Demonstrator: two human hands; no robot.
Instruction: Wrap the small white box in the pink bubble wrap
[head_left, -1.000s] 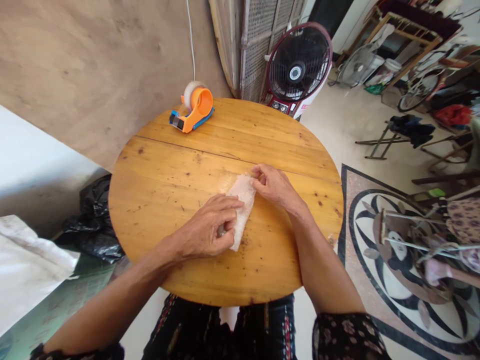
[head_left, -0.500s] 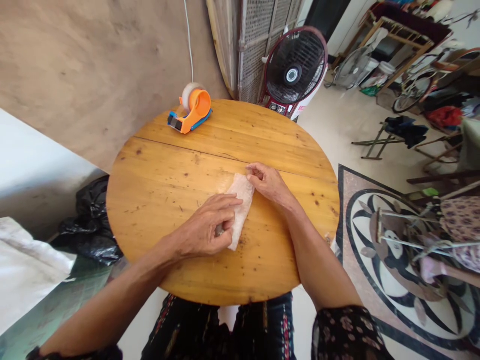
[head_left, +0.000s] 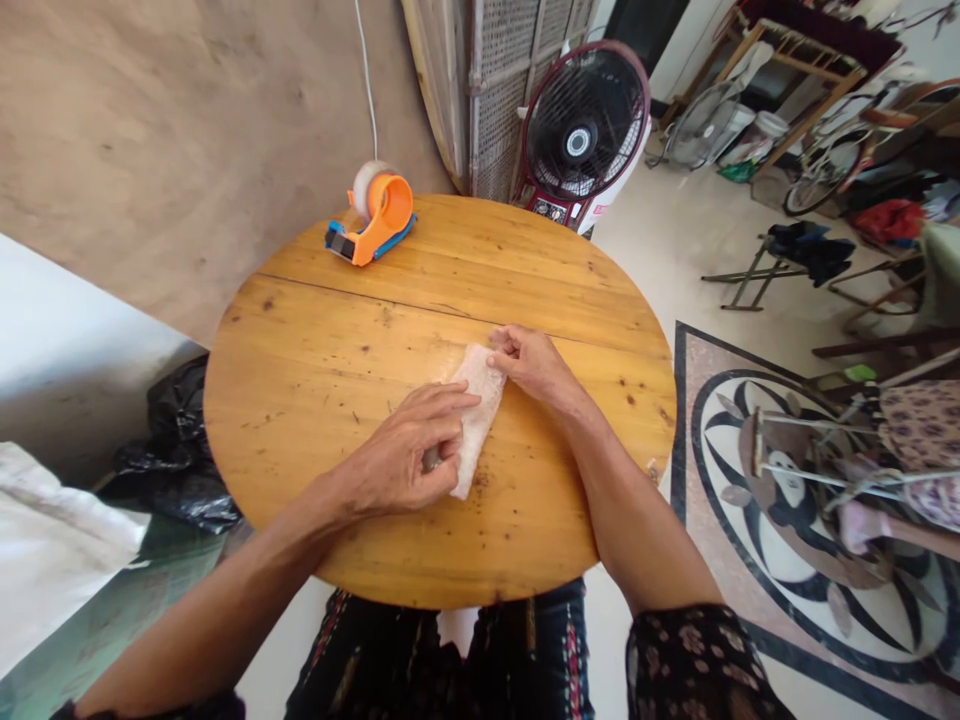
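A long, flat packet of pale pinkish bubble wrap [head_left: 475,432] lies slantwise on the round wooden table [head_left: 322,350]. Along its left edge is my left hand [head_left: 411,445], fingers stretched over the wrap and the thumb curled in toward the index finger. The left hand covers part of the packet's lower left side. My right hand [head_left: 534,368] is at the far right corner, with its thumb on the wrap and its fingers bent. What the packet contains, if anything, is hidden.
An orange and blue tape dispenser [head_left: 379,215] with a clear roll stands at the table's far left edge. Behind the table is a dark red fan [head_left: 577,140]. Black plastic bags [head_left: 180,450] lie left of it, and a folding stool [head_left: 780,265] stands to the right.
The whole view has shifted slightly, so the table and dispenser appear a little further left. Both hands keep nearly the same place on the packet, with only slight finger movement.
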